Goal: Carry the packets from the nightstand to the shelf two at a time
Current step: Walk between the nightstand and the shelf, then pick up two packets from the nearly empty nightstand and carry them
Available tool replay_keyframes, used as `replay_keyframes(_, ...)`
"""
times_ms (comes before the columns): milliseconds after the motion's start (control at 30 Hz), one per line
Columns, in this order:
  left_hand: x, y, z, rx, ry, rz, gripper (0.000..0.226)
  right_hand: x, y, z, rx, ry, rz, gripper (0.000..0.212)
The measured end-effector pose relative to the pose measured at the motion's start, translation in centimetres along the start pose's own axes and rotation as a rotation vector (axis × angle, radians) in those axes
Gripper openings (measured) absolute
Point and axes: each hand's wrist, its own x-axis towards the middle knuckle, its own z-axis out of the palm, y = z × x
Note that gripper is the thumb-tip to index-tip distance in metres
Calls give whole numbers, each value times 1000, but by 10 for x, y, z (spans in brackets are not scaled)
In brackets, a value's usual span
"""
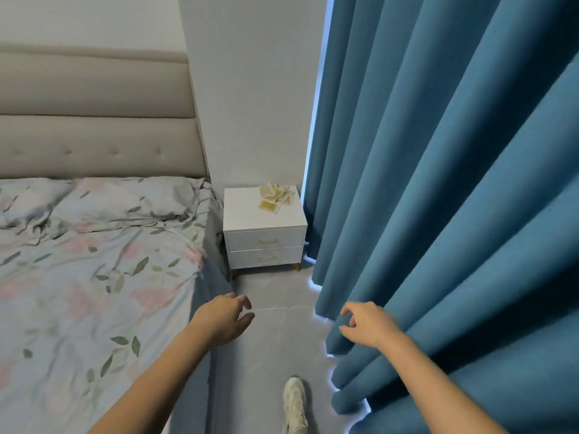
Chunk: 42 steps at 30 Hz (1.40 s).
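Several yellow packets (274,197) lie in a loose pile on the back right part of the white two-drawer nightstand (247,211), which stands against the wall ahead. My left hand (223,317) and my right hand (366,324) are stretched forward over the floor, well short of the nightstand. Both hands hold nothing, with fingers loosely curled and apart. No shelf is in view.
A bed (94,277) with a floral cover fills the left side. Blue curtains (454,198) hang along the right. A narrow strip of grey floor (275,333) runs between them to the nightstand. My white shoe (294,405) is at the bottom.
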Motion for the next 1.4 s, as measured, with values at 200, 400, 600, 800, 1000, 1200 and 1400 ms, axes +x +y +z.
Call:
replay_keyframes(200,122,-29,-52,-17,60,-101,37,155,-21,-61,-35,-14,-114,38)
replay_keyframes(400,218,-54,-93,-98,108,-160,34,277,-54,-134,-76,-34,-218,32)
replay_keyframes(600,309,-95,-115,-128,65,-222,34,393,-87,-169,-91,-71,-245,34)
replay_keyframes(800,432,-160,-130,-124,59,-209,38,523,-119,-185,-73,-101,-232,34)
replay_keyframes(1000,562,-222,-126,-152,24,-201,42,644,-139,-188,-7,-74,-177,29)
replay_keyframes(1200,649,-251,-86,-269,-178,-191,39,738,-146,-144,78,-173,-71,27)
replay_keyframes(1400,700,-263,-20,-566,-173,-331,38,812,-151,-57,166,-268,-5,26)
